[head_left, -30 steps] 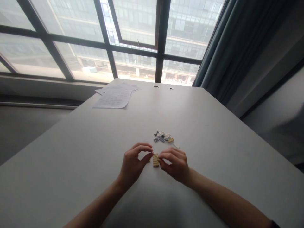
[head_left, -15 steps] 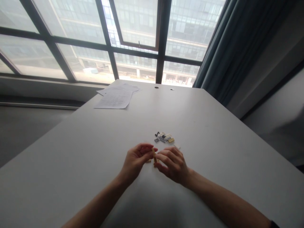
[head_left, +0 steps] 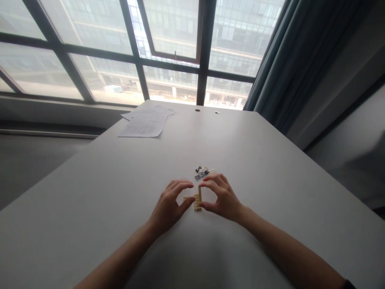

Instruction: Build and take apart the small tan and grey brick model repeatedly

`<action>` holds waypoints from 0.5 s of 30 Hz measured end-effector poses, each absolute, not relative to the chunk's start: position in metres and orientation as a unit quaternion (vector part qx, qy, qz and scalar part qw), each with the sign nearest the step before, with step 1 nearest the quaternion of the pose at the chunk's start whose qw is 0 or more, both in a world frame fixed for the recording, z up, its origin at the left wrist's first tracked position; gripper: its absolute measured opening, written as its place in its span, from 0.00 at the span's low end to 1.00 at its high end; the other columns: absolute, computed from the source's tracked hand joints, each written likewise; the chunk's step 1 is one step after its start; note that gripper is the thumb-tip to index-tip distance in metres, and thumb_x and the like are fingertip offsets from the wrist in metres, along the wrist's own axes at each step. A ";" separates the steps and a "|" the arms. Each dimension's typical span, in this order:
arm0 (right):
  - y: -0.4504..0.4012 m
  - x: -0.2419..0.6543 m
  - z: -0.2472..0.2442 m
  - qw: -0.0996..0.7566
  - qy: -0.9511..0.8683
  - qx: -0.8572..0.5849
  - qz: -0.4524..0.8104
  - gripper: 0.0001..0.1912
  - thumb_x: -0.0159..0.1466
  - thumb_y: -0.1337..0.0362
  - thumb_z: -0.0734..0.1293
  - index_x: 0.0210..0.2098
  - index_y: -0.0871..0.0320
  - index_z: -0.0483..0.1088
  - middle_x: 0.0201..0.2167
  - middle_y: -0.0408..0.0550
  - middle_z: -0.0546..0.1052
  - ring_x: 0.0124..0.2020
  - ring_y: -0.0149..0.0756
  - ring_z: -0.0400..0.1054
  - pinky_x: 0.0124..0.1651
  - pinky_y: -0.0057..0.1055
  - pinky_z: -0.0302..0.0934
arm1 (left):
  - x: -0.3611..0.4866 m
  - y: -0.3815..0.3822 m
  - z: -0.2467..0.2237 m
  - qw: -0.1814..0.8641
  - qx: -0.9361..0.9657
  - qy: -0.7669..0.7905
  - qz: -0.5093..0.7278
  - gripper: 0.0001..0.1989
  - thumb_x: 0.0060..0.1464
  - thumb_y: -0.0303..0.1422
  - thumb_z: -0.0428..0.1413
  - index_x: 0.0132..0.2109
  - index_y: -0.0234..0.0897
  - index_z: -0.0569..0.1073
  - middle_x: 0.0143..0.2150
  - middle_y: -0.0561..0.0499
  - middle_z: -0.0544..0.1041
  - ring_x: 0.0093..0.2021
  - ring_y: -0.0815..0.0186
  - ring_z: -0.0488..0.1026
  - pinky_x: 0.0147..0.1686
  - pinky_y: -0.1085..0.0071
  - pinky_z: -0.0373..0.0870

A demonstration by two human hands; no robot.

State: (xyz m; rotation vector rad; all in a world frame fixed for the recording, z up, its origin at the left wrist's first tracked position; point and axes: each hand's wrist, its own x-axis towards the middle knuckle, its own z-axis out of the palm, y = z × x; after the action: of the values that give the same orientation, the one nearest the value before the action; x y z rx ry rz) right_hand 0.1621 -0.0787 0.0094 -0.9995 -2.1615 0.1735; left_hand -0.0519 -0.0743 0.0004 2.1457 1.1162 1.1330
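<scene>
Between thumb and fingers of my right hand (head_left: 221, 198) stands a narrow tan toy-brick strip (head_left: 199, 194), held by its two ends. Beside it, tan studded pieces (head_left: 197, 208) lie on the white table (head_left: 120, 180). My left hand (head_left: 170, 204) is just left of these pieces, its fingers and thumb apart in a C shape. The left thumb tip is close to the tan pieces; whether it touches them I cannot tell. Beyond my hands is a small pile of grey, white and black bricks (head_left: 203, 173), partly covered by my right hand.
Printed papers (head_left: 142, 125) lie at the table's far left. Two small round holes sit near the far edge. Past the table are a large framed window and, at the right, a dark blue curtain (head_left: 279, 60).
My left hand has opened and moved slightly left of the tan strip. My right hand has shifted up and now spans the strip, covering part of the brick pile.
</scene>
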 end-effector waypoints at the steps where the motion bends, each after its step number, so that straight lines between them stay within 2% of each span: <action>1: -0.076 0.167 0.010 0.346 -0.843 -0.404 0.079 0.23 0.51 0.55 0.75 0.45 0.53 0.71 0.48 0.51 0.71 0.53 0.46 0.61 0.56 0.45 0.57 | -0.055 -0.073 -0.002 0.181 0.817 0.395 0.378 0.16 0.52 0.37 0.59 0.48 0.41 0.72 0.49 0.44 0.75 0.52 0.55 0.69 0.52 0.55 0.65; 5: -0.070 0.181 0.005 0.269 -0.845 -0.445 0.127 0.23 0.47 0.52 0.76 0.40 0.51 0.73 0.53 0.50 0.68 0.59 0.47 0.55 0.60 0.47 0.51 | -0.062 -0.070 -0.014 0.090 0.882 0.382 0.259 0.28 0.47 0.42 0.62 0.55 0.42 0.68 0.56 0.43 0.70 0.60 0.49 0.59 0.57 0.49 0.57; 10: -0.068 0.181 -0.009 0.228 -0.844 -0.462 0.149 0.23 0.46 0.52 0.77 0.40 0.50 0.73 0.56 0.49 0.67 0.62 0.48 0.51 0.62 0.49 0.45 | -0.060 -0.070 -0.019 0.055 0.892 0.388 0.223 0.25 0.49 0.42 0.60 0.53 0.41 0.69 0.57 0.43 0.68 0.61 0.48 0.57 0.60 0.47 0.50; 15: -0.067 0.180 -0.014 0.221 -0.847 -0.461 0.149 0.24 0.46 0.52 0.77 0.40 0.50 0.73 0.56 0.49 0.67 0.62 0.48 0.51 0.63 0.49 0.43 | -0.060 -0.069 -0.019 0.056 0.897 0.388 0.203 0.22 0.51 0.43 0.58 0.52 0.41 0.70 0.57 0.43 0.68 0.62 0.48 0.56 0.60 0.46 0.48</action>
State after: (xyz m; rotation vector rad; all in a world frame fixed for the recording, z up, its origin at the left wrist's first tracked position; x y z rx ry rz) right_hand 0.1795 -0.0669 -0.0137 -1.2733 -2.3409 0.4108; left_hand -0.0600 -0.0695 -0.0187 2.7232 1.1768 0.6162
